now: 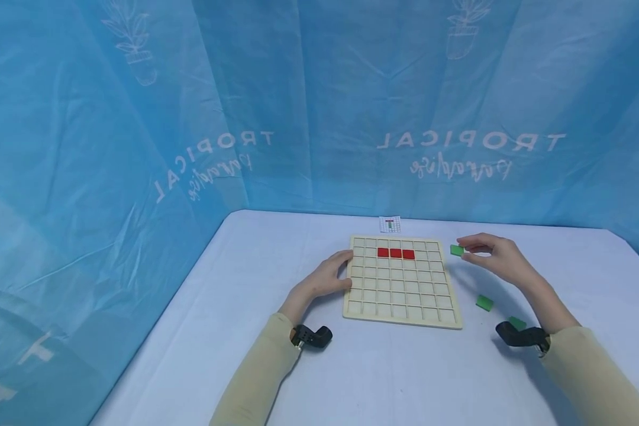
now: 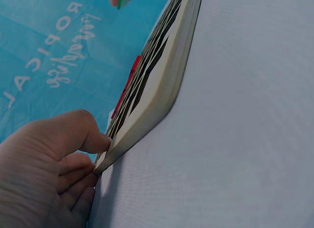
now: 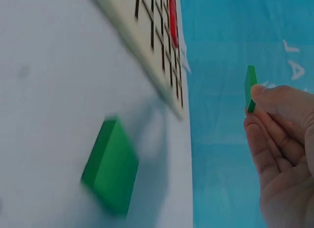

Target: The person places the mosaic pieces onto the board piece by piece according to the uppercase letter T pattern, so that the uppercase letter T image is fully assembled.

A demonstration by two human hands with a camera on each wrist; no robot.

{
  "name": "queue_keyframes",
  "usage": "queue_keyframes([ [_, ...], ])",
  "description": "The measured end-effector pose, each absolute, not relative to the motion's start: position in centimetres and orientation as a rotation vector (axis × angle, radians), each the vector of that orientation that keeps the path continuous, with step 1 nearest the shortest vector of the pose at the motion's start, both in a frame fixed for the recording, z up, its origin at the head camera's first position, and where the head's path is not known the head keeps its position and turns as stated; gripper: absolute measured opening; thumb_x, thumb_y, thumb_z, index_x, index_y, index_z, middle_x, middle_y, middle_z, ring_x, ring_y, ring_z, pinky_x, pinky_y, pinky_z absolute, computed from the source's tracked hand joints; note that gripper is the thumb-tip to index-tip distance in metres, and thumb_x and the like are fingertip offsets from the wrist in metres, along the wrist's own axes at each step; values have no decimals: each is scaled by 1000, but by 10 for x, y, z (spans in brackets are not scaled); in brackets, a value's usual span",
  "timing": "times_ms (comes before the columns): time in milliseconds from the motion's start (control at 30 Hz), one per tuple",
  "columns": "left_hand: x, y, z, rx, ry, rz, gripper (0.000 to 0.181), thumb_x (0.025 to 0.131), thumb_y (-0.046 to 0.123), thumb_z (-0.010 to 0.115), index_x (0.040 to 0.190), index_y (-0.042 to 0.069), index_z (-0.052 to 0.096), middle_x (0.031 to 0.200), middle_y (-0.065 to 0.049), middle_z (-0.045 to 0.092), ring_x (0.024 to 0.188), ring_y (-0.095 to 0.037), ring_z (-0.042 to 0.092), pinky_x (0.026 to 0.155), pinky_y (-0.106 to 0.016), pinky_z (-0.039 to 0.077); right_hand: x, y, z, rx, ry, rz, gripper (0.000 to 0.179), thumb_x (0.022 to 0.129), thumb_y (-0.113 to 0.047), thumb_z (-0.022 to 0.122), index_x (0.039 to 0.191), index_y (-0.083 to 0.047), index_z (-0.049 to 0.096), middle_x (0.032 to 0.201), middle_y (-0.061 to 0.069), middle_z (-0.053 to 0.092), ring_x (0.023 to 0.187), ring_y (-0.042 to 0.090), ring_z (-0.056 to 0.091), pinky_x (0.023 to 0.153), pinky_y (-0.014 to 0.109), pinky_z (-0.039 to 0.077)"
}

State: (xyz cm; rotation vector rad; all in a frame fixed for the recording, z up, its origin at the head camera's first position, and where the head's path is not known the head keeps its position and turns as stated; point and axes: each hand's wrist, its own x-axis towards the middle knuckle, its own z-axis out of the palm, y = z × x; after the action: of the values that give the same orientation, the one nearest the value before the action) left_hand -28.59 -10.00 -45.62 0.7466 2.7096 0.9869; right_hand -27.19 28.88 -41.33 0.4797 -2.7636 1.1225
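Note:
A pale wooden grid board [image 1: 402,324] lies on the white table, with three red square tiles [image 1: 396,253] side by side in an upper row. My left hand [image 1: 327,276] rests at the board's left edge, thumb and fingers spread along it. In the left wrist view, the thumb [image 2: 100,142] touches the board's rim. Beyond the board's upper right corner, my right hand [image 1: 495,255] pinches a green square tile [image 1: 456,250] between thumb and fingers, raised above the table. That tile [image 3: 250,88] appears nearly edge-on in the right wrist view.
Two more green tiles lie right of the board, one [image 1: 484,303] near its edge and another [image 1: 517,323] partly behind the right wrist camera [image 1: 519,335]. A small printed card [image 1: 390,224] with a coloured grid pattern sits behind the board. Blue curtains [image 1: 404,89] enclose the table.

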Motion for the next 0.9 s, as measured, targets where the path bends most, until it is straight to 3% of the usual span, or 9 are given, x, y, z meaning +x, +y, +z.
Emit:
queue_keyframes([
  [67, -286, -101, -456, 742, 2710, 990, 75, 80, 15, 61, 147, 3, 30, 152, -10, 28, 140, -23, 22, 113, -34, 20, -276, 276, -408, 528, -2778, 1128, 40, 89, -22, 67, 122, 0, 61, 118, 16, 61, 103, 30, 58, 85, 47, 51],
  [167, -285, -101, -457, 737, 2707, 1000, 76, 79, 15, 61, 147, 4, 30, 152, -9, 28, 140, -22, 22, 113, -34, 20, -283, 258, -405, 564, -2780, 1157, 39, 88, -19, 67, 122, 0, 61, 117, 16, 61, 103, 31, 59, 88, 50, 49],
  [900, -283, -101, -454, 769, 2716, 991, 74, 78, 16, 59, 146, 2, 31, 151, -11, 30, 139, -24, 24, 113, -34, 21, -296, 194, -403, 673, -2720, 1315, 34, 87, -12, 67, 119, 0, 63, 112, 13, 65, 97, 26, 63, 84, 43, 53],
])
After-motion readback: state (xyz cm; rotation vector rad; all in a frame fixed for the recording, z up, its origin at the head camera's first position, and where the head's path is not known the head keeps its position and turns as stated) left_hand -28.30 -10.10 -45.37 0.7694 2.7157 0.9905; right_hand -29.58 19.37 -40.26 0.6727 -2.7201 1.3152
